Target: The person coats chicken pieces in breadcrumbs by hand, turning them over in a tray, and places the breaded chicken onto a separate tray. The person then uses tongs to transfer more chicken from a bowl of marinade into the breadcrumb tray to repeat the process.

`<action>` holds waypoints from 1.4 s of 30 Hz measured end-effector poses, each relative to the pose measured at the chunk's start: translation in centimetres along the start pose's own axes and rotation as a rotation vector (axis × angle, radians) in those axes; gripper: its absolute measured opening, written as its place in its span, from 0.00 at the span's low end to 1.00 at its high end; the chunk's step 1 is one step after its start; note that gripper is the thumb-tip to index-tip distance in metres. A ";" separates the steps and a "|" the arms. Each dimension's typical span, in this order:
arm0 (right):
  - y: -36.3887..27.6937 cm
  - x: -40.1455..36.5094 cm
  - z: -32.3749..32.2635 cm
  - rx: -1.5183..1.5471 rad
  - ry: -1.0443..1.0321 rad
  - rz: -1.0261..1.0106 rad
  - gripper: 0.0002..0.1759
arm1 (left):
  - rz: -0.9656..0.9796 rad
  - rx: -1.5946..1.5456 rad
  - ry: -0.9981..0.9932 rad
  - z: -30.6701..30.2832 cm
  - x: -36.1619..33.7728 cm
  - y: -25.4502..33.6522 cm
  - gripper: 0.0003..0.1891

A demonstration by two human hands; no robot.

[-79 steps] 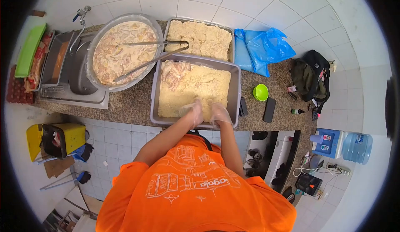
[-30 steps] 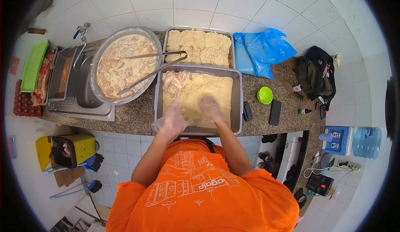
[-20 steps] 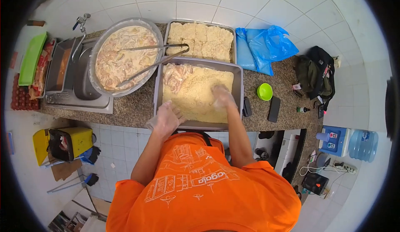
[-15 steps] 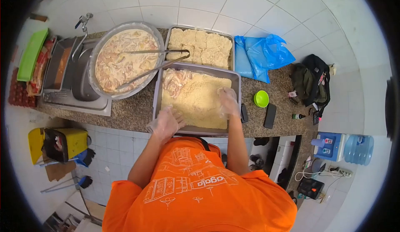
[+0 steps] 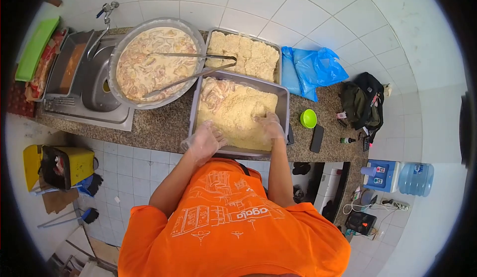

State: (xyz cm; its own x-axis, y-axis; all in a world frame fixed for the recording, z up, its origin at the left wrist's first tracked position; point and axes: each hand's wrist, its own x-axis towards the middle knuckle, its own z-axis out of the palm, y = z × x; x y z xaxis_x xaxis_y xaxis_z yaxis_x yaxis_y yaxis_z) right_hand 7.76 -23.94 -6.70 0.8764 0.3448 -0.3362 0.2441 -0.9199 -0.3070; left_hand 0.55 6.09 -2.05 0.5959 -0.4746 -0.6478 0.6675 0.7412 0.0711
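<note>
A grey rectangular tub point(image 5: 284, 109) holds pale breading crumbs point(image 5: 233, 128), with wet, batter-coated raw meat pieces point(image 5: 218, 94) in its far left corner. My left hand point(image 5: 205, 140), in a clear plastic glove, rests its outstretched fingers on the crumbs at the near left corner. On the right side of the tub, my right hand point(image 5: 271, 127), gloved the same way, reaches its extended fingertips into the crumbs; the tips are partly hidden. Neither hand visibly grips a piece. Metal tongs point(image 5: 208, 70) lie across the large round basin point(image 5: 115, 80) of battered meat, their bent end over the trays.
Behind the tub stands a tray point(image 5: 279, 53) of breaded pieces, beside a blue plastic bag point(image 5: 318, 73). A green bowl point(image 5: 308, 118) and a black phone point(image 5: 316, 138) lie to the right. The sink point(image 5: 99, 98) is at the left, a backpack point(image 5: 362, 100) at far right.
My right hand has shifted inward and lowered its fingers into the crumbs. My left hand's fingers have moved slightly farther into the tub. The camera view has tilted and shifted.
</note>
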 end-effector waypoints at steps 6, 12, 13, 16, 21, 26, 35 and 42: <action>0.3 1.3 0.5 0.773 0.159 0.267 0.24 | -0.071 -0.100 -0.029 -0.5 0.1 0.3 0.41; -4.8 -0.5 -3.8 1.000 0.082 0.326 0.30 | -0.077 -0.063 -0.016 0.1 -0.4 0.6 0.39; -4.9 -0.8 -3.8 1.122 0.146 0.267 0.30 | -0.079 -0.064 -0.016 -0.2 0.0 0.7 0.39; -5.8 -1.5 -4.4 1.074 0.100 0.275 0.33 | -0.124 -0.069 -0.038 -1.2 0.6 0.9 0.38; -7.9 -2.7 -5.3 1.089 0.116 0.336 0.30 | -0.098 0.015 -0.089 -1.4 0.2 1.2 0.43; -6.3 -2.9 -5.0 0.929 0.103 0.267 0.30 | -0.102 -0.007 -0.026 -1.3 0.3 1.3 0.38; -8.2 -3.5 -14.4 0.374 -0.067 0.225 0.36 | 0.027 0.050 -0.033 -1.9 0.3 0.6 0.37; -4.2 0.4 -22.7 0.319 -0.053 0.032 0.25 | 0.165 0.016 0.094 0.2 -0.7 -0.5 0.33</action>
State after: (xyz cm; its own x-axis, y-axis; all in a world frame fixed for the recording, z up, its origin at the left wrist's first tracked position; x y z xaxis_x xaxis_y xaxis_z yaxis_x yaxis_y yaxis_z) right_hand 16.52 -24.16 14.63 0.8570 0.3331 -0.3932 0.0666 -0.8283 -0.5563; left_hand -0.12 5.91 -1.51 0.6540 -0.2997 -0.6946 0.5713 0.7975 0.1938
